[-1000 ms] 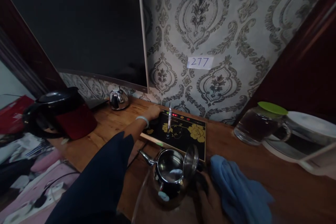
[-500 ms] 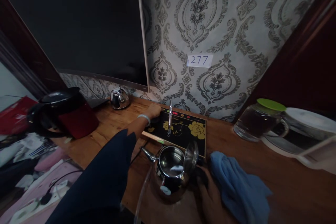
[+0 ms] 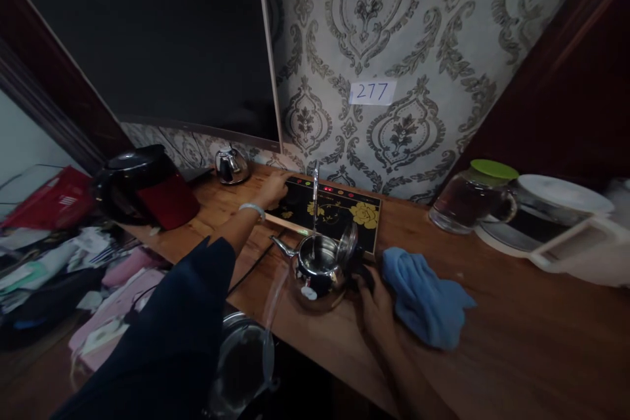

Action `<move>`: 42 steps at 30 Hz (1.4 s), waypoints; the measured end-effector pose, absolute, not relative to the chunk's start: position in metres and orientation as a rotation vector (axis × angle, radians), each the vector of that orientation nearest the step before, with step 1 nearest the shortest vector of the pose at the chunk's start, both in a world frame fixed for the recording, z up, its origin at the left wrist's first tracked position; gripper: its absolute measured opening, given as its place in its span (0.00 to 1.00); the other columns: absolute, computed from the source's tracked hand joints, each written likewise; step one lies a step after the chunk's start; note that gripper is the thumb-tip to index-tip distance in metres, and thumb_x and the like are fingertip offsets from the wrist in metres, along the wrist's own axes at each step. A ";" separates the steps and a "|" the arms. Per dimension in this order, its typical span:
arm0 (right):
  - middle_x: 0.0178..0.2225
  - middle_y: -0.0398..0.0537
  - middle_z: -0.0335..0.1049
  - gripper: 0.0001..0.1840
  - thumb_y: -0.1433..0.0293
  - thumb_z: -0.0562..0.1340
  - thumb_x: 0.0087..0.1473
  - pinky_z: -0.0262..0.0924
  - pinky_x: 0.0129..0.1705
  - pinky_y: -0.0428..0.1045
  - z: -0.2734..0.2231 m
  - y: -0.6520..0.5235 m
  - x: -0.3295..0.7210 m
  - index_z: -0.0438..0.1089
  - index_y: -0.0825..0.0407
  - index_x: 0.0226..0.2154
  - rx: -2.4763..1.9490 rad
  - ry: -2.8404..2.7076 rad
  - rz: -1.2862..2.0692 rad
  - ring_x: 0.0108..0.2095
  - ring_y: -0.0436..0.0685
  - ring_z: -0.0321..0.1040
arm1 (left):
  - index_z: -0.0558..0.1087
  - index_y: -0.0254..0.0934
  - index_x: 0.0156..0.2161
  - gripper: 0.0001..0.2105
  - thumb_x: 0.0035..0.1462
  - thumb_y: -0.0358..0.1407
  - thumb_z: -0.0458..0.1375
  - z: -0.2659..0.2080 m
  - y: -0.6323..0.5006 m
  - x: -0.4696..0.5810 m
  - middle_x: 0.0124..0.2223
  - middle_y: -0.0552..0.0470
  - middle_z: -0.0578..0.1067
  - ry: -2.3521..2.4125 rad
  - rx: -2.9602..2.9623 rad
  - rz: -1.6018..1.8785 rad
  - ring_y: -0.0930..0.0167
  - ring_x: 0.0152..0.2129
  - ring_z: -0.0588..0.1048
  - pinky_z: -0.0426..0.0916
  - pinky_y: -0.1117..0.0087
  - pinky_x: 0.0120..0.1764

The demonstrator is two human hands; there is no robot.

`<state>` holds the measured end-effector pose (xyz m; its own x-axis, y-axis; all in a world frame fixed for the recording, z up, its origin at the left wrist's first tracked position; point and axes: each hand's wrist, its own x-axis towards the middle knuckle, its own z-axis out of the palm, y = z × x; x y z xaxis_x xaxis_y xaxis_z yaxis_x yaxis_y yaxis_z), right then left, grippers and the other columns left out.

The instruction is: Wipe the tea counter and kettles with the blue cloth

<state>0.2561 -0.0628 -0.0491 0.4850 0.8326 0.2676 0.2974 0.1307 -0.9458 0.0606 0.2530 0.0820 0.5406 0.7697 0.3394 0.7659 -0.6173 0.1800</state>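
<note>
My left hand (image 3: 272, 191) rests at the left end of the black electric tea stove (image 3: 295, 209), one finger stretched toward its button strip and nothing visible in its grasp. My right hand (image 3: 375, 298) is closed around the dark handle of a shiny steel kettle (image 3: 319, 285). The kettle's lid (image 3: 348, 243) is tipped up on the handle side. A slim metal spout (image 3: 315, 193) rises from the stove, its tip over the kettle's open mouth. I cannot tell whether water runs from it. A blue cloth (image 3: 428, 298) lies right of my right hand.
Behind stand a second steel kettle (image 3: 231, 165) and a red-black electric kettle (image 3: 152, 187). At right are a green-lidded glass jug (image 3: 470, 200) and a white-lidded container (image 3: 561, 197). Below the counter edge sits a round metal-rimmed vessel (image 3: 241, 361) with a clear hose (image 3: 272, 315).
The kettle in my right hand has moved forward, bringing its mouth under the spout tip. My left hand has shifted slightly left along the stove. The camera view has tilted down.
</note>
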 end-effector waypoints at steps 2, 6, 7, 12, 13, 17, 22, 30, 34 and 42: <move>0.42 0.52 0.75 0.20 0.54 0.55 0.58 0.63 0.49 0.56 -0.051 -0.061 0.256 0.71 0.50 0.44 -1.438 -1.047 0.498 0.44 0.62 0.70 | 0.72 0.33 0.55 0.24 0.52 0.24 0.50 0.081 0.226 0.039 0.50 0.43 0.77 1.399 2.663 0.740 0.64 0.47 0.74 0.67 0.63 0.53; 0.42 0.52 0.76 0.21 0.55 0.55 0.57 0.63 0.49 0.56 -0.053 -0.057 0.254 0.71 0.50 0.44 -1.417 -1.043 0.460 0.44 0.61 0.70 | 0.76 0.32 0.49 0.18 0.59 0.36 0.50 0.056 0.145 -0.005 0.44 0.44 0.79 1.303 2.105 1.192 0.65 0.41 0.77 0.72 0.64 0.46; 0.42 0.52 0.76 0.21 0.55 0.55 0.57 0.63 0.49 0.56 -0.053 -0.055 0.254 0.71 0.51 0.45 -1.404 -1.046 0.454 0.44 0.61 0.70 | 0.76 0.32 0.49 0.18 0.59 0.40 0.52 0.046 0.122 -0.012 0.42 0.44 0.80 1.278 1.975 1.228 0.64 0.40 0.78 0.73 0.63 0.44; 0.44 0.53 0.76 0.22 0.55 0.55 0.56 0.62 0.51 0.58 -0.048 -0.053 0.256 0.71 0.51 0.44 -1.369 -1.062 0.468 0.45 0.62 0.70 | 0.72 0.35 0.55 0.27 0.55 0.51 0.58 -0.002 0.025 -0.011 0.48 0.42 0.79 1.117 1.508 1.347 0.61 0.46 0.77 0.72 0.60 0.48; 0.44 0.53 0.76 0.22 0.55 0.55 0.56 0.62 0.51 0.58 -0.046 -0.053 0.256 0.71 0.52 0.45 -1.362 -1.063 0.480 0.46 0.62 0.70 | 0.69 0.37 0.58 0.29 0.55 0.50 0.59 -0.008 0.013 -0.005 0.52 0.42 0.77 1.072 1.458 1.352 0.61 0.49 0.75 0.70 0.60 0.51; 0.45 0.53 0.76 0.22 0.55 0.55 0.55 0.62 0.52 0.57 -0.044 -0.054 0.256 0.71 0.51 0.46 -1.303 -1.068 0.509 0.47 0.61 0.70 | 0.63 0.41 0.63 0.34 0.54 0.50 0.61 -0.019 -0.008 0.021 0.61 0.41 0.69 0.937 1.341 1.355 0.60 0.57 0.69 0.65 0.58 0.57; 0.44 0.52 0.76 0.21 0.57 0.55 0.53 0.63 0.51 0.57 -0.047 -0.051 0.257 0.71 0.51 0.44 -1.260 -1.083 0.522 0.45 0.61 0.71 | 0.65 0.39 0.61 0.34 0.51 0.51 0.63 -0.017 -0.006 0.032 0.62 0.40 0.67 0.907 1.406 1.343 0.58 0.60 0.65 0.60 0.57 0.61; 0.45 0.52 0.76 0.22 0.57 0.56 0.53 0.61 0.53 0.59 -0.048 -0.047 0.256 0.71 0.51 0.45 -1.187 -1.078 0.535 0.47 0.61 0.70 | 0.63 0.39 0.62 0.38 0.48 0.50 0.65 -0.012 -0.013 0.032 0.62 0.39 0.67 0.869 1.392 1.363 0.59 0.60 0.65 0.60 0.57 0.61; 0.45 0.53 0.76 0.24 0.54 0.56 0.51 0.62 0.52 0.60 -0.051 -0.044 0.258 0.71 0.51 0.45 -1.204 -1.042 0.549 0.46 0.62 0.71 | 0.63 0.40 0.62 0.39 0.46 0.51 0.66 -0.014 -0.017 0.033 0.60 0.39 0.70 0.877 1.355 1.360 0.58 0.58 0.68 0.63 0.57 0.59; 0.45 0.51 0.76 0.24 0.53 0.56 0.53 0.65 0.48 0.58 -0.054 -0.046 0.262 0.71 0.50 0.47 -1.232 -1.071 0.571 0.45 0.61 0.71 | 0.74 0.37 0.48 0.23 0.54 0.51 0.57 -0.017 -0.020 0.011 0.44 0.45 0.78 1.111 1.513 1.402 0.64 0.42 0.77 0.70 0.64 0.46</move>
<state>0.2620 -0.0459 -0.0535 0.4299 0.8367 0.3392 0.1850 0.2861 -0.9402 0.0106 -0.0202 -0.0172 0.0104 0.9486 0.3164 0.0916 -0.3160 0.9443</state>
